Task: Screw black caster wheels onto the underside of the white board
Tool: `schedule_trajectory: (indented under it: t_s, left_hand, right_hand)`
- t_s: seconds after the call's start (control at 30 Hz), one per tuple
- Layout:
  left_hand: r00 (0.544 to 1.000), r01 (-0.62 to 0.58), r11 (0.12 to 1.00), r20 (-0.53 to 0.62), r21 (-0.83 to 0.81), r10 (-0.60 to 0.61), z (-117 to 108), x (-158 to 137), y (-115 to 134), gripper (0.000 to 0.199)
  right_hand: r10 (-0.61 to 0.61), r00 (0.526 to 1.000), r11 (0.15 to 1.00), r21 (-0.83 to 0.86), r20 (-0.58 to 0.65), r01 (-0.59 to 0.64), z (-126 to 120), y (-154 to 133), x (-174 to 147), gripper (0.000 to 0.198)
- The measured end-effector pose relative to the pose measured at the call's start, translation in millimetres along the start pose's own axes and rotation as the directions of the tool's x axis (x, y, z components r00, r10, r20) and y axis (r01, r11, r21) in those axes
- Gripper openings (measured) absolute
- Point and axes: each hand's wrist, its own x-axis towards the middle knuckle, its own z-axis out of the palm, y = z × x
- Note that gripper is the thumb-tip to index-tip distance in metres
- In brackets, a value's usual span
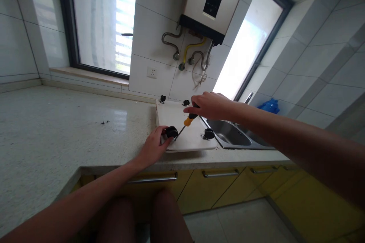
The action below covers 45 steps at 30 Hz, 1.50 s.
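Note:
A white board (171, 115) lies on the countertop, with black caster wheels at its corners. My left hand (155, 142) grips the near-left caster wheel (171, 132), thumb and fingers on either side of it. In my right hand (209, 104) is a screwdriver (188, 121) with a black and yellow handle. Its shaft slants down to the left, and the tip meets the base of that caster; the screw there is too small to make out. The near-right caster wheel (209, 133) and two far ones, left (162, 98) and right (186, 103), stand untouched.
A steel double sink (228, 133) is set in the counter right of the board. Small dark bits (105, 122) lie on the countertop (71, 129) to the left. Yellow cabinets with metal handles (221, 174) are below; a water heater (213, 3) hangs on the wall.

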Motion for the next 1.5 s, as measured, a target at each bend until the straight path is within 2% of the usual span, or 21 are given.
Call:
schedule_trajectory:
  t_s: [0.1, 0.2, 0.3, 0.37, 0.43, 0.47, 0.53, 0.63, 0.77, 0.87, 0.93, 1.0, 1.07, 1.13, 1.17, 1.23, 1.3, 1.33, 1.4, 1.47, 1.5]
  left_hand:
    - [1.000, 0.000, 1.000, -0.002, 0.002, 0.000, 0, 0, -1, 0.043]
    - [1.000, -0.005, 1.000, -0.008, 0.004, 0.005, 1, -1, -2, 0.041]
    - [1.000, 0.007, 1.000, -0.006, 0.001, -0.007, 1, -3, -2, 0.039]
    - [1.000, 0.023, 1.000, 0.003, -0.005, -0.023, 1, -3, -2, 0.040]
    - [0.999, 0.031, 0.999, 0.014, -0.013, -0.031, 0, -3, -2, 0.041]
    - [0.999, 0.034, 0.999, 0.017, -0.017, -0.033, 0, -3, -1, 0.042]
    - [0.999, 0.039, 0.999, 0.021, -0.021, -0.039, -1, -2, -1, 0.042]
    - [0.999, 0.040, 0.999, 0.024, -0.013, -0.040, -1, -2, -2, 0.042]
    - [0.999, 0.043, 0.999, 0.022, -0.004, -0.043, -2, -2, -4, 0.043]
    - [0.999, 0.045, 0.999, 0.018, -0.002, -0.045, -1, -2, -4, 0.041]
    - [0.999, 0.040, 0.999, 0.009, 0.002, -0.040, 0, -3, -5, 0.039]
    - [0.999, 0.039, 0.999, 0.006, 0.007, -0.039, 0, -3, -5, 0.039]
    - [0.999, 0.045, 0.999, 0.005, 0.011, -0.045, 0, -3, -4, 0.040]
    - [0.998, 0.054, 0.998, 0.008, 0.011, -0.054, 0, -3, -4, 0.041]
    - [0.998, 0.057, 0.998, 0.011, 0.009, -0.057, -1, -3, -4, 0.041]
    - [0.998, 0.054, 0.999, 0.020, 0.005, -0.054, -1, -3, -4, 0.040]
    - [0.999, 0.047, 0.999, 0.025, 0.008, -0.048, -2, -3, -4, 0.039]
    - [0.999, 0.043, 0.999, 0.022, 0.009, -0.043, -2, -4, -5, 0.038]
    - [0.999, 0.039, 0.999, 0.017, 0.008, -0.039, -1, -6, -6, 0.038]
    - [0.999, 0.037, 0.999, 0.013, 0.005, -0.037, 0, -7, -6, 0.039]
    - [0.999, 0.038, 0.999, 0.011, 0.005, -0.038, 0, -7, -6, 0.039]
  right_hand:
    - [-0.078, 0.992, 0.996, 0.054, 0.104, 0.072, -4, 3, -1, 0.065]
    - [-0.073, 0.993, 0.997, 0.017, 0.096, 0.071, -4, 1, 1, 0.047]
    - [-0.040, 0.999, 0.999, -0.027, 0.035, 0.041, -1, -1, 4, 0.059]
    - [-0.089, 0.994, 0.996, 0.014, 0.063, 0.088, 0, 1, 5, 0.056]
    - [-0.154, 0.983, 0.987, 0.068, 0.096, 0.148, 0, 3, 6, 0.068]
    - [-0.162, 0.982, 0.985, 0.080, 0.092, 0.155, 0, 3, 7, 0.062]
    - [-0.117, 0.992, 0.991, 0.065, 0.043, 0.114, 1, 2, 8, 0.047]
    - [-0.044, 0.999, 0.998, 0.040, -0.016, 0.045, 2, 2, 8, 0.064]
    - [-0.135, 0.989, 0.988, 0.086, 0.054, 0.130, -2, 9, 6, 0.069]
    - [-0.100, 0.995, 0.994, 0.039, 0.029, 0.099, 0, 9, 8, 0.054]
    - [-0.041, 0.999, 0.999, -0.011, -0.028, 0.041, 6, 7, 9, 0.063]
    - [-0.030, 0.998, 0.999, -0.029, -0.063, 0.028, 12, 6, 5, 0.064]
    - [-0.106, 0.993, 0.994, 0.023, -0.058, 0.108, 16, 8, 0, 0.054]
    - [-0.206, 0.978, 0.972, 0.110, -0.046, 0.209, 17, 8, -6, 0.052]
    - [-0.214, 0.976, 0.968, 0.120, -0.052, 0.219, 18, 8, -7, 0.049]
    - [-0.119, 0.988, 0.992, 0.025, -0.094, 0.122, 21, 5, -7, 0.048]
    - [0.001, 0.984, 0.995, -0.095, -0.176, -0.018, 25, 2, -6, 0.060]
    - [0.001, 0.980, 0.996, -0.085, -0.199, -0.018, 28, 2, -6, 0.060]
    - [-0.112, 0.974, 0.986, 0.098, -0.197, 0.133, 33, 6, -9, 0.050]
    - [-0.265, 0.945, 0.892, 0.324, -0.193, 0.316, 38, 11, -13, 0.047]
    - [-0.308, 0.930, 0.852, 0.377, -0.199, 0.363, 40, 13, -14, 0.044]
